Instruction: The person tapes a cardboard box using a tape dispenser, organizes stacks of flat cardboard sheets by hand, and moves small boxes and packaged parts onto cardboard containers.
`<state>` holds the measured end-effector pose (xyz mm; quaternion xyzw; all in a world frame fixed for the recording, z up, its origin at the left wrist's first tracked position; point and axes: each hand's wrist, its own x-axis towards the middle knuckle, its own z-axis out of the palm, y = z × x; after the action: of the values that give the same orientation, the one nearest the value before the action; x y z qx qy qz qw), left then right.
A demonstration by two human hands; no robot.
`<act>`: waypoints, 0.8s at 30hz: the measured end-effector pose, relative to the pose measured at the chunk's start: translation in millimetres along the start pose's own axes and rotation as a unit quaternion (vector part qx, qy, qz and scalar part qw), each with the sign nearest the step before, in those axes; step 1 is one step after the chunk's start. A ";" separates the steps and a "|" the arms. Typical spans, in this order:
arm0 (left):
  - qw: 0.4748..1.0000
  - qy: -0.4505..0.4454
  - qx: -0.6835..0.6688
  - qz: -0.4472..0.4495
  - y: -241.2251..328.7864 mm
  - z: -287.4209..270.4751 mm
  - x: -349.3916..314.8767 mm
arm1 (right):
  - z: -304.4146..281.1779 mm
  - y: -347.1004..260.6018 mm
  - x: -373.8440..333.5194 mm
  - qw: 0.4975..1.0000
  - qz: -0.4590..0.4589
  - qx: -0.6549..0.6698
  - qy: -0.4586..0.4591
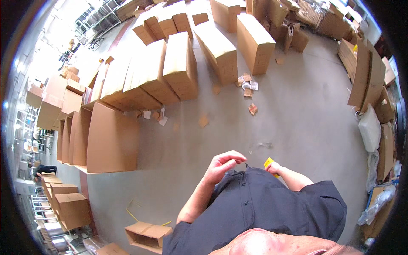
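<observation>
My left hand [222,165] is raised in front of my dark shirt. Its fingers are bent and close to the thumb; whether anything is between them is hidden. On the other side of my body, my right hand [273,167] is closed round a flat yellow object [268,162]. Only part of this object sticks out above and below the fingers, so its kind does not show. Neither hand touches a carton. Ahead on the left, the nearest large brown cardboard box [112,140] stands on the grey floor [212,131].
Rows of tall cartons [180,63] stand ahead and to the left. Paper scraps [246,85] and a clear plastic scrap [265,145] lie on the floor. Cardboard sheets [363,76] and white wrapping [369,129] line the right side. An open box [148,231] sits lower left. Another person [46,169] is far left.
</observation>
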<state>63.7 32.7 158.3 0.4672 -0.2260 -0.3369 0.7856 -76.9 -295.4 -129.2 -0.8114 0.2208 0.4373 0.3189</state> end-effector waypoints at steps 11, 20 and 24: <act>0.819 -0.492 -0.251 0.154 169.1 41.7 158.1 | -93.1 -65.7 47.2 0.942 0.036 0.301 0.143; 0.835 -0.489 -0.234 0.101 181.3 10.8 300.0 | -173.0 -62.1 121.9 0.991 0.105 0.080 -0.001; 0.839 -0.489 -0.216 0.101 186.9 6.7 345.8 | -256.3 -69.4 182.2 0.990 0.064 0.085 0.087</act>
<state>350.7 -164.3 341.1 0.0347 -0.5481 -0.4805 0.6837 207.9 -443.4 -155.5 -0.8003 0.3358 0.3640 0.3379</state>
